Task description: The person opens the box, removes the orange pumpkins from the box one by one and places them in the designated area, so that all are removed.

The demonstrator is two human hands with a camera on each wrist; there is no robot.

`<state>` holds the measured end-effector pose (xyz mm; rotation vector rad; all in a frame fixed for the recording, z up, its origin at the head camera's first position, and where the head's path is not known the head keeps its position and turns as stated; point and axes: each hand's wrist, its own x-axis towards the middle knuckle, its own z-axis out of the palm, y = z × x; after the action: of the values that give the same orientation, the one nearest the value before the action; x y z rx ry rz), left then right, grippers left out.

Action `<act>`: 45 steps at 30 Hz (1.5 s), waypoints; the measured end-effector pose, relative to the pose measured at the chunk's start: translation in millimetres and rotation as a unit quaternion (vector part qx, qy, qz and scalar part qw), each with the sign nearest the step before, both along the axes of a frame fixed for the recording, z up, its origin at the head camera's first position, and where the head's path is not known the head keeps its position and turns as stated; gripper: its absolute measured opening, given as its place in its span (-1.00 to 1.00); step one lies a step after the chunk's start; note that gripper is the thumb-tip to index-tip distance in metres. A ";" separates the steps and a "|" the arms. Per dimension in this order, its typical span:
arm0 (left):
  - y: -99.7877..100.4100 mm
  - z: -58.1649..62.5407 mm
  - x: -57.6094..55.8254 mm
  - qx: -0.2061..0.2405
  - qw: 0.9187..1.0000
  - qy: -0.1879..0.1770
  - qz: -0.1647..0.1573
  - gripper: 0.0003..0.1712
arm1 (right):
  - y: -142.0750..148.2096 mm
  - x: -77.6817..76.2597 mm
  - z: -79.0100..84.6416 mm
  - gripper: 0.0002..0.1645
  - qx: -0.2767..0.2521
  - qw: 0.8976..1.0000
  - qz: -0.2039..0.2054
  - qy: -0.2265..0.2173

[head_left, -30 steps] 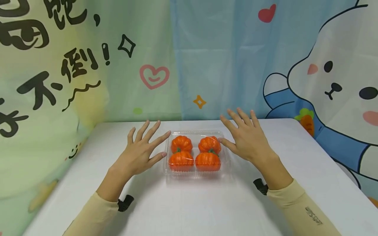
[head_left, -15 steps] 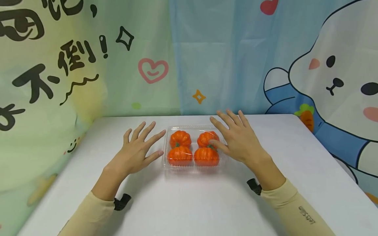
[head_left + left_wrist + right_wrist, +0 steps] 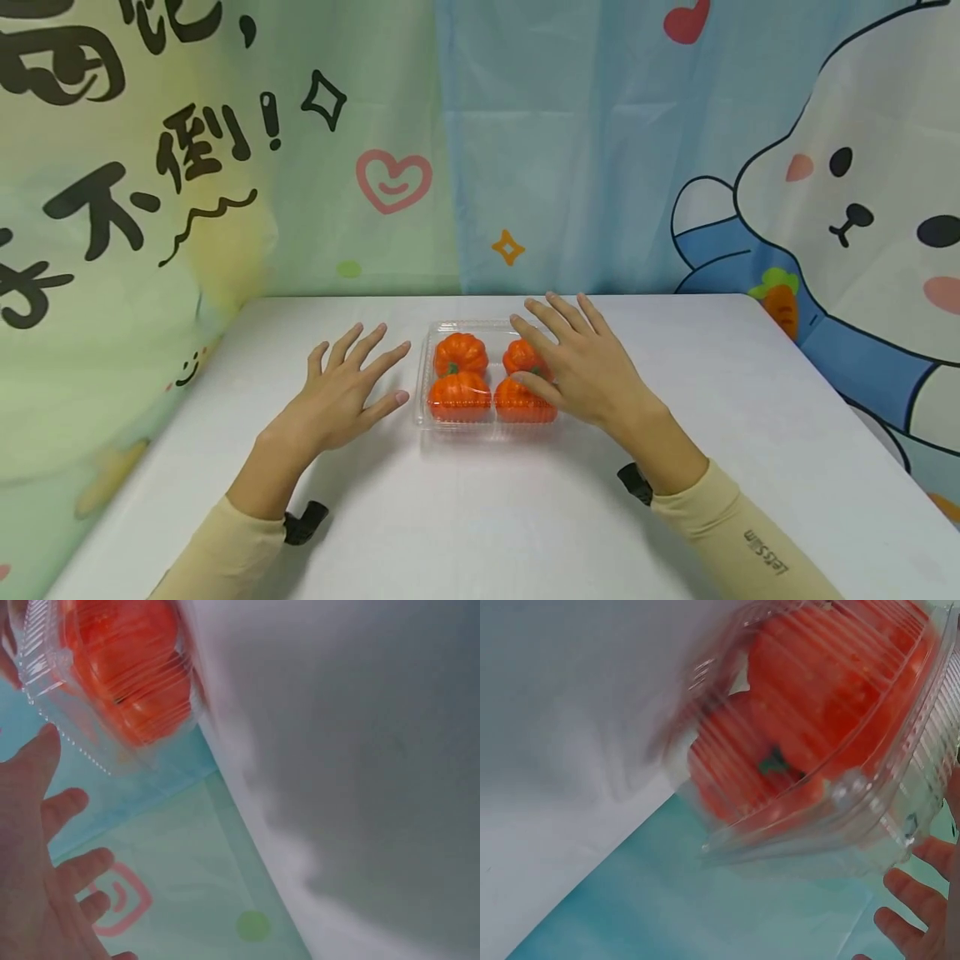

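A clear plastic clamshell box [image 3: 472, 327] sits on the table with several small orange toy pumpkins [image 3: 459, 396] inside, green stems showing. Its lid is down over them. My left hand [image 3: 337, 400] hovers just left of the box, fingers spread and holding nothing. Over the box's right side my right hand [image 3: 592, 371] reaches with straight, spread fingers, covering part of the right-hand pumpkins in the head view. In the left wrist view the thumb and fingers lie close by the box's ridged edge [image 3: 82, 727]. The right wrist view has fingertips [image 3: 904, 889] near the box's corner.
A white-covered table [image 3: 480, 525] extends around the box. Behind it hangs a printed curtain [image 3: 555, 167] with a cartoon bear, hearts and lettering. Each wrist carries a small black camera [image 3: 305, 523] below the sleeve cuff.
My right hand has moved left, from beside the box to over its right side. The left hand has drawn slightly left, away from the box. The box and pumpkins stay in place.
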<state>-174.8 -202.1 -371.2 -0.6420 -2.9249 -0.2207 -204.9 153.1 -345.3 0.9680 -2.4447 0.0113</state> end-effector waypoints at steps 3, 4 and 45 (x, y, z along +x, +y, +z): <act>0.3 -2.4 1.8 -0.001 1.000 -0.008 0.002 -0.24 | -3.3 1.3 -0.5 -0.19 -0.005 1.000 0.006 -0.002; 0.2 -3.2 2.5 -0.001 1.000 -0.008 0.001 -0.25 | -4.2 1.8 -0.5 -0.19 -0.006 1.000 0.007 -0.002; 1.2 -16.5 15.7 0.137 0.984 -0.103 -0.042 -0.60 | -65.3 15.9 -10.2 -0.30 0.001 0.990 0.141 0.009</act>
<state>-159.1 -200.8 -387.7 -0.7378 -2.9787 -0.7251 -189.0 87.8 -355.5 1.3013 -2.2723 0.0971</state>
